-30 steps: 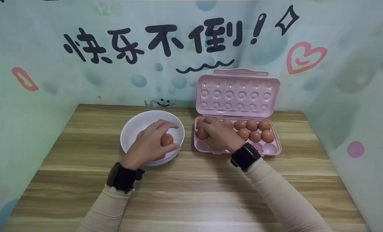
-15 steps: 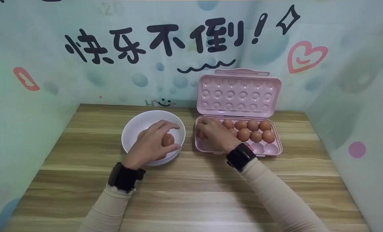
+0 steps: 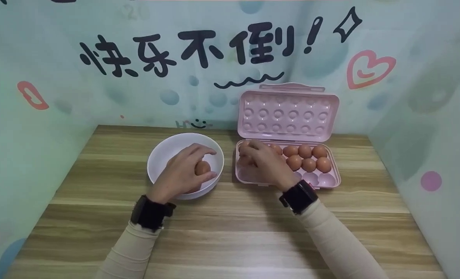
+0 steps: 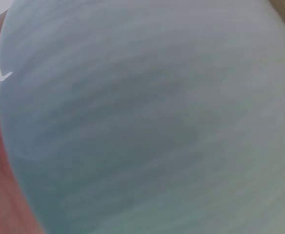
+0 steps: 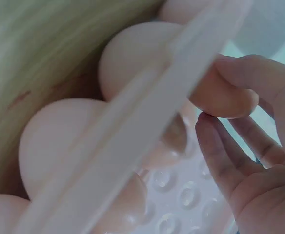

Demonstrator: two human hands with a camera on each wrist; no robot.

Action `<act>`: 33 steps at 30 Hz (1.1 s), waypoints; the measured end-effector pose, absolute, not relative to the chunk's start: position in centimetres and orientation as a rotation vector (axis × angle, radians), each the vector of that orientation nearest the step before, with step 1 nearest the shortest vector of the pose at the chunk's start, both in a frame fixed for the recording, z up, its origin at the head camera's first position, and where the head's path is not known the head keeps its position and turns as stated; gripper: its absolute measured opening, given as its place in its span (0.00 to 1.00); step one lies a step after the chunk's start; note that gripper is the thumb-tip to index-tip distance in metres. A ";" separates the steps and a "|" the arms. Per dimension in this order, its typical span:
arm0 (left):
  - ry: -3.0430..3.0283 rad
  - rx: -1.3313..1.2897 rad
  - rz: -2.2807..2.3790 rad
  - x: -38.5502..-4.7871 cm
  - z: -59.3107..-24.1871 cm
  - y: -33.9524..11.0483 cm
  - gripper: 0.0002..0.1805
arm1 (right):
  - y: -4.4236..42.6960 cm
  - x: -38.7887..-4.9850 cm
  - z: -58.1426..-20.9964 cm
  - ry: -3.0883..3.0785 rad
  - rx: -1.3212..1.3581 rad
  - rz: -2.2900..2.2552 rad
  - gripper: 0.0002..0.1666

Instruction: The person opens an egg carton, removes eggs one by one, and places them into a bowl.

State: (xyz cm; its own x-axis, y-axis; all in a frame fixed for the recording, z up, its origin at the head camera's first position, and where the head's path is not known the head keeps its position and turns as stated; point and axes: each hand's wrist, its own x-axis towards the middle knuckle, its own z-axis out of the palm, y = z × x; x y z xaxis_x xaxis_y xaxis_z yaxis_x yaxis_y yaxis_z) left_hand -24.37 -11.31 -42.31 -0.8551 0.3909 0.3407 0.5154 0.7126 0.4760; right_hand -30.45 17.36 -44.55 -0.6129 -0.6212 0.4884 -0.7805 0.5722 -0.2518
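Observation:
A white bowl (image 3: 158,149) stands left of a pink egg carton (image 3: 332,170), whose lid (image 3: 288,116) is up. Over the bowl my left hand (image 3: 181,170) lies arched, thumb and index finger apart, a brown egg (image 3: 202,167) showing between them; its lower fingers are hidden. The bowl's outer wall (image 4: 147,117) fills most of the left wrist view, with the palm (image 4: 6,185) behind it. My right hand (image 3: 266,162) is over the carton's left end. In the right wrist view that hand (image 5: 274,131) pinches an egg (image 5: 230,97) between thumb and fingertips.
Brown eggs (image 3: 294,162) fill much of the carton's back two rows; empty cups (image 3: 326,179) show in its front row. Both stand near the back of the wooden table (image 3: 222,240), before a printed backdrop (image 3: 129,97).
The right hand shifted slightly left, then back right, staying over the carton's left end. The left hand has kept its pose over the bowl.

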 end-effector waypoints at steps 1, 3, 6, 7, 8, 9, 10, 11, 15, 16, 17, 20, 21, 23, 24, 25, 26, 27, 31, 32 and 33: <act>-2.700 -0.722 -0.847 -24.3 -42.3 -11.3 0.27 | 17.5 -30.2 -44.4 -2.433 1.134 0.679 0.19; -2.687 -0.715 -0.842 -24.2 -42.3 -11.1 0.27 | 17.8 -29.6 -44.2 -2.386 1.097 0.739 0.20; -2.661 -0.700 -0.804 -24.1 -42.3 -10.8 0.26 | 18.3 -28.7 -44.0 -2.353 1.013 0.859 0.20; -2.644 -0.698 -0.791 -24.0 -42.3 -10.6 0.26 | 18.4 -28.3 -43.9 -2.358 0.977 0.906 0.20; -2.625 -0.703 -0.783 -24.0 -42.4 -10.5 0.26 | 18.5 -27.9 -43.8 -2.362 0.943 0.956 0.20; -2.602 -0.718 -0.783 -24.0 -42.4 -10.4 0.26 | 18.6 -27.6 -43.8 -2.366 0.915 1.023 0.20; -2.577 -0.738 -0.785 -24.0 -42.5 -10.2 0.26 | 18.7 -27.2 -43.7 -2.363 0.894 1.100 0.20; -2.550 -0.761 -0.790 -24.0 -42.5 -10.0 0.27 | 18.7 -26.9 -43.7 -2.360 0.876 1.176 0.20; -2.461 -0.857 -0.816 -24.0 -42.7 -9.4 0.27 | 18.6 -25.6 -43.5 -2.340 0.817 1.434 0.21; -2.451 -0.863 -0.811 -24.0 -42.7 -9.3 0.28 | 18.6 -25.3 -43.5 -2.340 0.803 1.478 0.22; -2.444 -0.866 -0.806 -23.9 -42.7 -9.1 0.28 | 18.5 -25.1 -43.4 -2.342 0.791 1.522 0.22; -2.419 -0.878 -0.810 -23.8 -42.8 -8.6 0.29 | 18.4 -24.6 -43.2 -2.354 0.761 1.636 0.22; -2.413 -0.878 -0.807 -23.7 -42.8 -8.5 0.29 | 18.3 -24.6 -43.2 -2.357 0.760 1.660 0.22; -2.395 -0.887 -0.798 -23.6 -42.8 -8.1 0.29 | 18.3 -24.4 -43.1 -2.366 0.773 1.688 0.21; -2.387 -0.895 -0.798 -23.6 -42.8 -7.9 0.29 | 18.3 -24.4 -43.0 -2.371 0.782 1.695 0.21; -2.380 -0.906 -0.797 -23.6 -42.8 -7.7 0.30 | 18.3 -24.3 -43.0 -2.376 0.795 1.699 0.20; -2.375 -0.917 -0.797 -23.5 -42.8 -7.5 0.29 | 18.3 -24.3 -43.0 -2.379 0.809 1.705 0.20; -2.370 -0.930 -0.800 -23.4 -42.8 -7.4 0.29 | 18.3 -24.2 -42.9 -2.383 0.824 1.709 0.20; -2.337 -0.986 -0.835 -23.2 -43.0 -6.8 0.27 | 18.2 -24.1 -42.8 -2.399 0.863 1.784 0.21; -2.327 -0.996 -0.847 -23.1 -43.1 -6.7 0.26 | 18.1 -24.0 -42.8 -2.403 0.872 1.808 0.21; -2.315 -1.007 -0.857 -23.1 -43.2 -6.6 0.26 | 18.0 -23.9 -42.8 -2.406 0.873 1.836 0.21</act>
State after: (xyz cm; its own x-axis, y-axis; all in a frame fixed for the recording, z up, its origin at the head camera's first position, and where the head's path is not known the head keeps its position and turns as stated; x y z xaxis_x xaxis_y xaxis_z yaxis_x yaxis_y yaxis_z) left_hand -23.07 -6.58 -43.22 -0.6195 0.4721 0.6272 0.7667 0.5355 0.3541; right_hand -23.93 18.03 -42.83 -0.8462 -0.4284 0.3169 -0.4188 0.1669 -0.8926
